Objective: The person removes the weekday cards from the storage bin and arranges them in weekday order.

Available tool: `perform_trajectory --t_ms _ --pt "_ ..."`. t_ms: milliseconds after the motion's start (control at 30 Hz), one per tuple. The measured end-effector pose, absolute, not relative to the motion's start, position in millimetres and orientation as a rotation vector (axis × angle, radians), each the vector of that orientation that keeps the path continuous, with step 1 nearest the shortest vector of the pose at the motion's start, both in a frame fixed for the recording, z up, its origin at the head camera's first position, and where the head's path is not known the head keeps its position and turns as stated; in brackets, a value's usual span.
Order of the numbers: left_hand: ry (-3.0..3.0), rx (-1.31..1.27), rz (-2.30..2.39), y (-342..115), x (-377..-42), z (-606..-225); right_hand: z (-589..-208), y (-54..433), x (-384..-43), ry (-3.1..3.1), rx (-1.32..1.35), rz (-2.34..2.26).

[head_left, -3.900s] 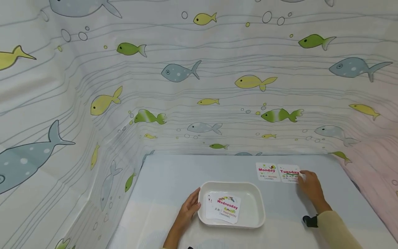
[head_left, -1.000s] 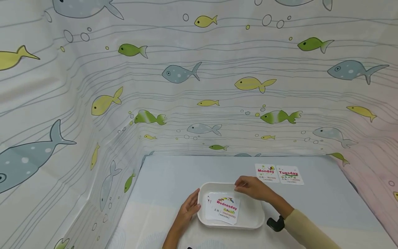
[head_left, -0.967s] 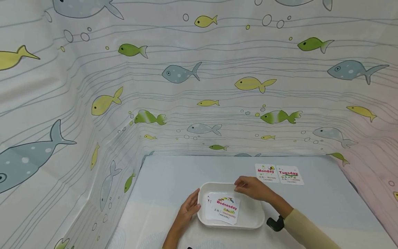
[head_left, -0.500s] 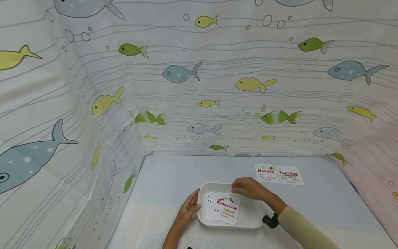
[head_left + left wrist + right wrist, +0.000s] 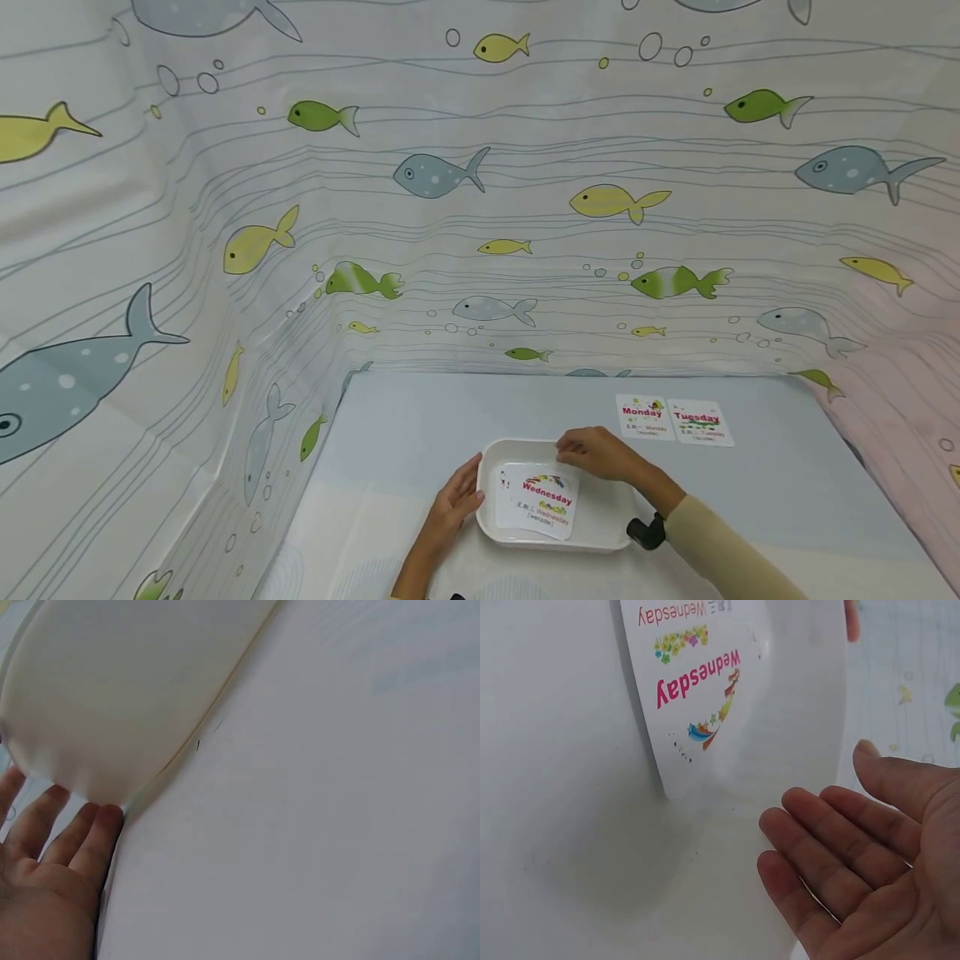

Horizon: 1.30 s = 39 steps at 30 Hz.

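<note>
A white shallow tray (image 5: 600,508) stands on the table in the head view. Inside it, toward the left, lies the Wednesday card (image 5: 551,504), on top of at least one other card that peeks out at its left. My left hand (image 5: 447,508) rests against the tray's left end, and the left wrist view has its extended fingertips on the outer wall. Over the far rim hovers my right hand (image 5: 600,454). In the right wrist view its loosely bent fingers (image 5: 810,810) hold nothing, close to the tray's wall.
Behind the tray to the right, the Monday card (image 5: 645,418) and Tuesday card (image 5: 699,423) lie side by side on the table (image 5: 420,408). A fish-patterned curtain (image 5: 525,167) rises behind and at both sides. A black wrist device (image 5: 647,531) sits on the right sleeve.
My right hand has let go of the Tuesday card and moved left from it to the tray, shifting slightly further left lately. The left hand and tray have stayed put.
</note>
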<state>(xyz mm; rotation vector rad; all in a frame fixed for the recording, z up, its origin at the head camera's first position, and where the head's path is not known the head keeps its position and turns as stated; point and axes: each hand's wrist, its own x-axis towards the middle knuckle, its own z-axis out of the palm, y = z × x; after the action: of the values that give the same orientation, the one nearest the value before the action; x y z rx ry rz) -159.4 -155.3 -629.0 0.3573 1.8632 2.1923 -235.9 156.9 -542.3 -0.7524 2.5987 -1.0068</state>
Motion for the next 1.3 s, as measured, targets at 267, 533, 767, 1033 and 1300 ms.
perform_trajectory --t_ms 267,533,767,1033,1300 --pt "1.861 0.357 2.191 -156.0 -159.6 -630.6 -543.1 152.0 -239.4 2.629 -0.741 -1.002" --pt "1.845 0.342 2.202 -154.3 -160.1 -630.1 -547.4 149.7 -238.6 2.623 -0.714 -1.031" --pt "1.848 0.335 2.197 -154.8 -159.5 -629.3 -553.5 148.2 -237.6 2.630 -0.711 -1.008" --pt "1.859 0.329 2.194 -155.5 -158.0 -630.1 -561.9 148.3 -232.8 2.565 -0.664 -1.042" --pt "1.836 0.337 2.214 -155.3 -159.2 -630.3 -576.8 151.6 -232.6 2.521 -0.660 -1.026"
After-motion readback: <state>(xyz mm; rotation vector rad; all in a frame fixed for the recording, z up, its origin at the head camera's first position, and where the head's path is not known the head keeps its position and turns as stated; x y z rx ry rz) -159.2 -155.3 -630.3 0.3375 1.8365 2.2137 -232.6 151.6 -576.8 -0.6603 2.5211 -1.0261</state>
